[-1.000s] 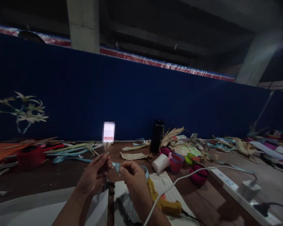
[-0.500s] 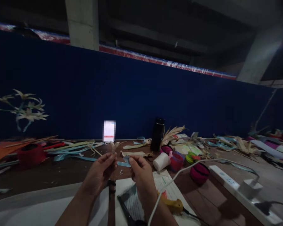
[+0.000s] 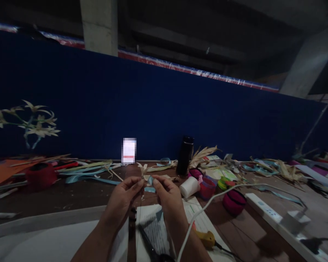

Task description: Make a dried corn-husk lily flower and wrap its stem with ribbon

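Observation:
My left hand point(image 3: 128, 191) pinches a small pale flower point(image 3: 142, 169) made of husk-like petals, its bloom standing up above the fingertips. A thin stem or wire seems to hang below it. Close beside it, my right hand point(image 3: 165, 189) pinches a short piece of light blue ribbon point(image 3: 150, 181) between thumb and forefinger. The two hands are nearly together over the table; whether ribbon and flower touch I cannot tell. Under the wrists lie printed sheets point(image 3: 150, 225) with a black-handled tool point(image 3: 147, 242), perhaps scissors, on them.
A yellow-handled corded tool point(image 3: 206, 238) lies by my right forearm, and a white cable point(image 3: 207, 202) arcs to a power strip point(image 3: 273, 216). Behind stand a black bottle point(image 3: 185, 155), a tipped white cup point(image 3: 190, 187) and a lit screen point(image 3: 129, 151). Finished flowers point(image 3: 38, 125) rise at left.
My hands have come closer together, the left moving right with the flower, which is now more upright. The ribbon piece is now beside the flower. The view has shifted slightly.

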The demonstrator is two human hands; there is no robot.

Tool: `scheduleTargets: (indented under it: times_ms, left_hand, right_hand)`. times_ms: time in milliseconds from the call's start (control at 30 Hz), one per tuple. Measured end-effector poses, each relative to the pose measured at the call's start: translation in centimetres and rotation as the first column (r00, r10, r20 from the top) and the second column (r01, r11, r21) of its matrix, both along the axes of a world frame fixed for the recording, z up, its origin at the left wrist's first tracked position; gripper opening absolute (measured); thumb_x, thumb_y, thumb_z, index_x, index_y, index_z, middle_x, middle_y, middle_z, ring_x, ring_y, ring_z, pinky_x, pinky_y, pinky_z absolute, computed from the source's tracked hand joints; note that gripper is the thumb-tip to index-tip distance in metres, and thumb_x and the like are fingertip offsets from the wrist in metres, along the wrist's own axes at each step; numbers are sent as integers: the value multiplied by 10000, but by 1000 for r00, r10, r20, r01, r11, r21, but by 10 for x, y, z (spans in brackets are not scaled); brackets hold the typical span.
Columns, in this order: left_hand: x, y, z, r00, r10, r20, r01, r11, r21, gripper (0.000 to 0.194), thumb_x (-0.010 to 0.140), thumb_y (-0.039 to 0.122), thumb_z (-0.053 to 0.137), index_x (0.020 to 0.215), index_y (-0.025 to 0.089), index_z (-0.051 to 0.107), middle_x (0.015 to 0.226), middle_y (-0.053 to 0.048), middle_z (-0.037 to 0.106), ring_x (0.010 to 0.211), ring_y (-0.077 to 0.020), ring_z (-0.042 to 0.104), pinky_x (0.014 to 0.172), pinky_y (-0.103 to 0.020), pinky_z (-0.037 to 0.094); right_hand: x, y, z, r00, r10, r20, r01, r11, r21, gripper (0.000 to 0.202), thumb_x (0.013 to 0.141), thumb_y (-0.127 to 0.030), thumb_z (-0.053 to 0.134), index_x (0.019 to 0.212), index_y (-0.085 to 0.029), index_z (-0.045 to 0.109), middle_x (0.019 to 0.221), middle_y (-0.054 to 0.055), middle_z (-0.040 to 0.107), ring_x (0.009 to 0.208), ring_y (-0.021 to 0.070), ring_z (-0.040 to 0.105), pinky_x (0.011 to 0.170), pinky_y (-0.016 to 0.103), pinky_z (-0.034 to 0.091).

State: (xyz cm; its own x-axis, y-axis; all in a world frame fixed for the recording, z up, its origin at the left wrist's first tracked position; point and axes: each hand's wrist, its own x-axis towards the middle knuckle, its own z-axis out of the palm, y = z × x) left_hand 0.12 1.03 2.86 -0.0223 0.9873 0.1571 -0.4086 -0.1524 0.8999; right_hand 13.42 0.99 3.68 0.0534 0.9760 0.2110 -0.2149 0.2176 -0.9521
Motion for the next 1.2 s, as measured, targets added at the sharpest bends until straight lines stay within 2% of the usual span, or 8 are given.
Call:
scheduleTargets:
  times_ms: [200,400,500,600,700,800,1033,1200]
  left_hand:
    - [1,2,-2,998,40,-44,-39,999,35,182,657,298,727,722,140,665,617,5,598,581,-80,507,568,-166,404]
    - [3,-3,3,998,30,-47,-29,1000,10,204,639,311,737,725,138,673,624,-1,602,580,-92,518,557,-182,402]
    - [3,-4,4,997,30,-65,-29,1000,10,213,637,328,736,709,139,670,610,-6,608,572,-99,528,553,-190,400]
    - [3,-5,4,995,28,-97,-27,1000,12,205,662,337,716,719,148,661,612,-1,605,571,-96,529,554,-190,394]
    - [3,-6,6,993,36,-113,-34,999,24,204,666,340,713,722,151,660,608,5,599,570,-89,519,559,-185,388]
    - [4,-6,7,993,46,-110,-42,998,35,216,654,345,720,700,142,660,589,6,589,549,-79,494,538,-176,373]
    - [4,-7,10,989,83,-121,-78,996,46,214,650,342,723,703,145,661,583,12,581,551,-76,486,538,-169,367]
    - [2,-9,12,976,85,-201,-83,996,18,239,669,362,702,762,144,675,642,-16,619,592,-105,529,563,-195,390]
  right_hand:
    - [1,2,4,998,-29,53,26,998,54,300,676,-415,651,835,-162,682,620,0,601,527,103,473,428,198,349]
    - [1,5,2,997,-16,70,15,1000,12,277,724,-402,635,850,-156,661,525,-44,513,432,60,402,400,180,296]
    - [0,6,4,998,-18,56,16,999,34,282,722,-393,642,875,-157,663,571,-32,558,416,54,399,396,183,301]
    - [0,5,11,995,-55,86,47,995,88,254,718,-352,649,893,-171,680,695,5,640,475,84,463,441,207,363]
    - [-1,2,19,987,-101,129,77,982,174,196,719,-285,644,884,-183,677,813,29,679,665,152,576,586,244,445]
    - [-1,0,21,977,-141,159,95,959,266,228,740,-220,619,967,-195,623,885,33,675,806,173,600,736,274,459]
    - [2,-4,21,982,-97,165,46,955,292,385,795,-226,569,1171,-217,486,855,25,658,809,167,611,792,310,462]
    - [4,-8,24,961,-139,240,60,948,311,579,819,-219,541,1353,-219,315,853,18,663,849,171,602,868,337,415]
